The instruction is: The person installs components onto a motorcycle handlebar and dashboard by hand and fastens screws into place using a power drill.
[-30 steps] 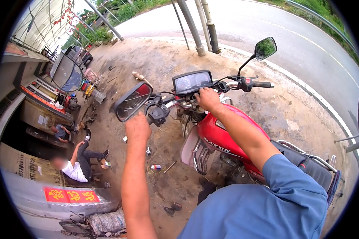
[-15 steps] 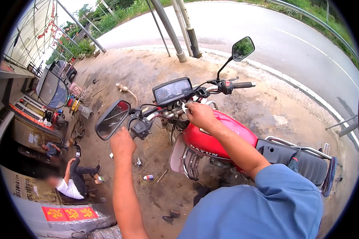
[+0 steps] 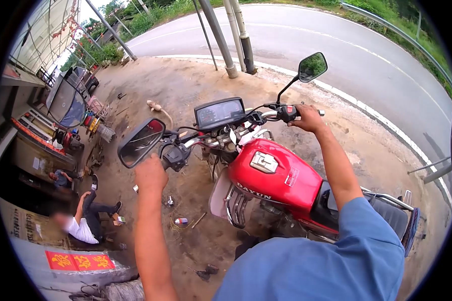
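A red motorcycle (image 3: 221,179) with DAYUN on its tank stands in front of me. My left hand (image 3: 150,173) is closed round the left handlebar grip, which it mostly covers. My right hand (image 3: 307,119) wraps the right handlebar grip (image 3: 321,113), with the thumb side close to the red switch housing (image 3: 287,113). Between the hands sits the instrument panel (image 3: 220,114). Below it, a white tag or strip (image 3: 233,136) hangs near the ignition area. The left mirror (image 3: 141,142) and the right mirror (image 3: 313,66) rise from the bars.
Two people sit at the left, one in a white shirt (image 3: 87,231). A small dog-like animal (image 3: 154,105) is beyond the handlebar. A spray can (image 3: 181,220) and small parts lie on the ground. Posts (image 3: 218,40) stand before the road (image 3: 306,30); a three-wheeled vehicle (image 3: 68,100) is parked left.
My right hand has left the middle of the handlebar near the ignition and moved right onto the right grip. The tank top is now uncovered. My left hand stays at the left grip.
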{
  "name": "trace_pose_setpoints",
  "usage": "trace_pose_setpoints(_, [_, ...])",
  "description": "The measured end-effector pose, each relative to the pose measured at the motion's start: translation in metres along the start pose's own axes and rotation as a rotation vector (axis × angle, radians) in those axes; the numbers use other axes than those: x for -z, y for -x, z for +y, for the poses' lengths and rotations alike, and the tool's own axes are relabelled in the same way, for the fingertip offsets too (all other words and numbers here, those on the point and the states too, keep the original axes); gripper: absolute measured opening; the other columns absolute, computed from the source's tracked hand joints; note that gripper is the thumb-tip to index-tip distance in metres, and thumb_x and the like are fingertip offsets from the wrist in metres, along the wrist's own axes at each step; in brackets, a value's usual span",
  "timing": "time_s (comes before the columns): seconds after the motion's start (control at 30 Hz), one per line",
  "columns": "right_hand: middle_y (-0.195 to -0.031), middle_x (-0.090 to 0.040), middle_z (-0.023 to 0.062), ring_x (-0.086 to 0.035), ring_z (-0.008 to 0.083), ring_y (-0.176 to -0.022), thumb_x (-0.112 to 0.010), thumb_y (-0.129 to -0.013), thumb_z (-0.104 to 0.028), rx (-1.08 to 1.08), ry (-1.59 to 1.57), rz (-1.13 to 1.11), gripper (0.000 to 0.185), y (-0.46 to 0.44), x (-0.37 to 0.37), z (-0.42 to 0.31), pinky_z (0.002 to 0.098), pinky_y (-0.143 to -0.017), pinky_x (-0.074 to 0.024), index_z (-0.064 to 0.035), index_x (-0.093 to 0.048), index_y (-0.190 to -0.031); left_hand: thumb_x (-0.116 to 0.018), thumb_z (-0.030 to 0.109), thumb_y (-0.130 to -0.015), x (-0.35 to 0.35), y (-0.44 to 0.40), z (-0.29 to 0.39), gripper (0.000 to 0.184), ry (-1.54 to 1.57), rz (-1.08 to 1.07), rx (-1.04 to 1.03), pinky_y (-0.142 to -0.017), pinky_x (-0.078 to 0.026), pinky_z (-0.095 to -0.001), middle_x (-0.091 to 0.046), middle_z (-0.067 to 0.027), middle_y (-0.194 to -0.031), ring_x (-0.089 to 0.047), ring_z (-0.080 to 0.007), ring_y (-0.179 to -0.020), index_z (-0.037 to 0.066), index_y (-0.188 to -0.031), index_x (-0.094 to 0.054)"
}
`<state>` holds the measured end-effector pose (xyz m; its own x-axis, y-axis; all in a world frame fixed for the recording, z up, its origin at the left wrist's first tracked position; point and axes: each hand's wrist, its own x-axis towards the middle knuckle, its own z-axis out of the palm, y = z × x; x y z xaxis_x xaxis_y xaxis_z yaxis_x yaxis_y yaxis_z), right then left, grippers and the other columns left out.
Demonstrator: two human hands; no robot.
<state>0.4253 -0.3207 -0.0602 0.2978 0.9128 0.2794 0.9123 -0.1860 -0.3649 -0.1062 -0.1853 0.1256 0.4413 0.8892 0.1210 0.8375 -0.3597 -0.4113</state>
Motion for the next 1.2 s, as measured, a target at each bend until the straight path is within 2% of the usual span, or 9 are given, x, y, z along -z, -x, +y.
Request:
trace_pose_setpoints(0.4, [-0.128, -0.063, 0.0128, -0.054, 0.0355, -0.122, -0.091, -0.067, -0.038, 0.048, -0.008, 0.265, 0.077, 0.018, -0.018, -0.011, 0.0483, -0.109, -0.035, -0.0085, -0.059, -0.131, -0.065, 0.01, -0.086, -0.002, -0.001, 0.0, 0.016, -0.005, -0.03, 0.033, -0.075, -0.059, -0.0414, -0.075, -0.0153, -0.088, -0.075, -0.0321, -0.086, 0.006, -0.101, -0.064])
trace_pose_setpoints(0.6, [-0.136, -0.058, 0.0155, -0.05, 0.0407, -0.13, -0.086, -0.076, -0.026, 0.062, 0.021, 0.319, 0.071, 0.029, 0.014, -0.04, 0.0513, -0.113, -0.0347, -0.0071, -0.055, -0.138, -0.071, 0.012, -0.08, -0.007, -0.003, -0.002, 0.024, 0.027, -0.035, 0.065, -0.076, -0.059, -0.0431, -0.075, -0.0168, -0.092, -0.075, -0.0338, -0.087, 0.005, -0.102, -0.065])
trace_pose_setpoints(0.67, [-0.138, -0.057, 0.0157, -0.054, 0.038, -0.127, -0.083, -0.08, -0.02, 0.007, -0.172, 0.427, 0.066, 0.04, 0.03, -0.07, 0.0476, -0.105, -0.0454, -0.0059, -0.055, -0.138, -0.071, 0.012, -0.08, -0.009, -0.003, -0.002, 0.024, 0.041, -0.031, 0.052, -0.077, -0.059, -0.0428, -0.075, -0.0172, -0.092, -0.075, -0.0343, -0.088, 0.005, -0.102, -0.065])
trace_pose_setpoints(0.7, [-0.13, -0.063, 0.0158, -0.063, 0.034, -0.114, -0.077, -0.087, -0.017, -0.035, -0.426, 0.389, 0.056, 0.045, 0.033, -0.092, 0.0423, -0.091, -0.0542, -0.0053, -0.055, -0.137, -0.071, 0.012, -0.08, -0.01, -0.002, -0.002, 0.024, 0.042, -0.037, 0.056, -0.077, -0.059, -0.0428, -0.075, -0.0172, -0.092, -0.075, -0.0343, -0.088, 0.005, -0.102, -0.065])
trace_pose_setpoints(0.77, [-0.109, -0.072, 0.0156, -0.07, 0.0327, -0.094, -0.067, -0.098, -0.025, -0.087, -0.694, 0.233, 0.042, 0.051, -0.009, -0.111, 0.0408, -0.085, -0.0567, -0.0063, -0.057, -0.135, -0.071, 0.012, -0.08, -0.009, -0.003, -0.002, 0.024, 0.045, -0.028, 0.045, -0.077, -0.059, -0.0427, -0.075, -0.0174, -0.091, -0.075, -0.0346, -0.088, 0.004, -0.102, -0.065])
trace_pose_setpoints(0.87, [-0.124, -0.065, 0.0271, -0.065, 0.0383, -0.115, -0.068, -0.096, -0.038, -0.027, -0.567, -0.136, 0.067, 0.054, -0.033, -0.175, 0.0466, -0.099, -0.0518, 0.0051, -0.046, -0.142, -0.071, 0.012, -0.08, -0.009, -0.005, -0.003, 0.023, 0.053, -0.036, 0.039, -0.078, -0.059, -0.0428, -0.075, -0.0172, -0.091, -0.075, -0.0346, -0.088, 0.004, -0.101, -0.065])
trace_pose_setpoints(0.93, [-0.135, -0.055, 0.0327, -0.057, 0.0464, -0.123, -0.067, -0.095, -0.039, -0.017, -0.398, -0.096, 0.074, 0.042, -0.068, -0.205, 0.0487, -0.104, -0.0473, 0.0062, -0.039, -0.147, -0.071, 0.012, -0.08, -0.01, -0.005, -0.003, 0.023, 0.048, -0.025, 0.043, -0.078, -0.059, -0.0429, -0.075, -0.0171, -0.091, -0.075, -0.0346, -0.088, 0.005, -0.101, -0.065])
trace_pose_setpoints(1.1, [-0.123, -0.061, 0.0307, -0.06, 0.0487, -0.112, -0.068, -0.094, -0.037, 0.024, -0.278, 0.287, 0.062, -0.017, -0.115, -0.244, 0.05, -0.099, -0.05, 0.0083, -0.049, -0.132, -0.071, 0.012, -0.08, -0.006, -0.003, -0.002, 0.023, 0.051, -0.034, 0.047, -0.078, -0.059, -0.0431, -0.075, -0.0172, -0.091, -0.075, -0.0348, -0.087, 0.005, -0.1, -0.064])
trace_pose_setpoints(1.2, [-0.111, -0.066, 0.0266, -0.064, 0.0442, -0.105, -0.067, -0.094, -0.037, -0.11, -0.22, 0.048, 0.049, -0.048, -0.119, -0.245, 0.0497, -0.093, -0.0534, 0.0049, -0.056, -0.118, -0.068, 0.011, -0.081, -0.006, -0.001, -0.001, 0.021, 0.069, -0.038, 0.058, -0.078, -0.059, -0.0435, -0.075, -0.0176, -0.091, -0.074, -0.0349, -0.087, 0.004, -0.1, -0.064])
